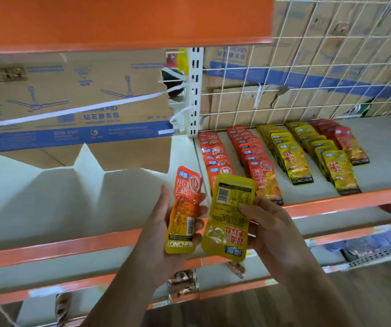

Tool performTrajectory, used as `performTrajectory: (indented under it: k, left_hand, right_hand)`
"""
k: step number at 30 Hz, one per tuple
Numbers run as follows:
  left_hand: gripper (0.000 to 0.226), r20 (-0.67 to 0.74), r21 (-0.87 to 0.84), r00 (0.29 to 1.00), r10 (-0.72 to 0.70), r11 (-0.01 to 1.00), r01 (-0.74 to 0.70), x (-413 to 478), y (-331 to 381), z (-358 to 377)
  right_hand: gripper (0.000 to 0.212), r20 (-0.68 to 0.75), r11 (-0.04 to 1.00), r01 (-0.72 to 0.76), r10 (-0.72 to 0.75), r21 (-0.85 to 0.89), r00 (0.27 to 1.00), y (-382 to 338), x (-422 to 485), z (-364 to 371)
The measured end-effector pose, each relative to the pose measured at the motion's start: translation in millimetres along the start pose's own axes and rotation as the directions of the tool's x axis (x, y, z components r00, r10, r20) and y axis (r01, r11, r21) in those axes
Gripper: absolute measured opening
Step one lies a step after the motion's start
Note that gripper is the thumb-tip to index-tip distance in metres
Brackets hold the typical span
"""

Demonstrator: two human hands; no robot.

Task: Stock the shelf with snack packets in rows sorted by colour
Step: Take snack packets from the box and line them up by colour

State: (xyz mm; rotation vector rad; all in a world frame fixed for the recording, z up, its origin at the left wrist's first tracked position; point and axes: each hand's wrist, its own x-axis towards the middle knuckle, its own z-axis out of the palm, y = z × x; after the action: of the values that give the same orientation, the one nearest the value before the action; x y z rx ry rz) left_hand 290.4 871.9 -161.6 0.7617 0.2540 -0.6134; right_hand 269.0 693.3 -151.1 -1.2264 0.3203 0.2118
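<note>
My left hand grips an orange snack packet, upright, front side towards me. My right hand holds a yellow snack packet upside down, its barcode side facing me. Both packets hover in front of the shelf, near its orange front edge. On the shelf lie several rows of packets: two orange rows, two yellow rows and a short darker red row at the right.
A white wire grid backs the shelf, with cardboard boxes behind it. A large cardboard box printed with ceiling fans stands on the left shelf section. An orange upper shelf hangs overhead. Lower shelves hold brown packets.
</note>
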Motion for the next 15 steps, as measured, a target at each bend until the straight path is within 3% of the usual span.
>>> performTrajectory:
  k: [7,15]
  left_hand:
    - [0.042,-0.040,-0.040,0.999,0.019,0.999,-0.021,31.4,-29.7,35.8]
    - [0.046,0.006,-0.045,1.000,-0.028,0.999,0.028,56.0,-29.6,53.4]
  right_hand:
    - [0.020,-0.034,0.999,-0.025,0.024,-0.034,0.999,-16.6,13.6,-50.0]
    - [0.021,-0.135,0.988,0.101,-0.117,-0.117,0.984,-34.4,28.4,-64.2]
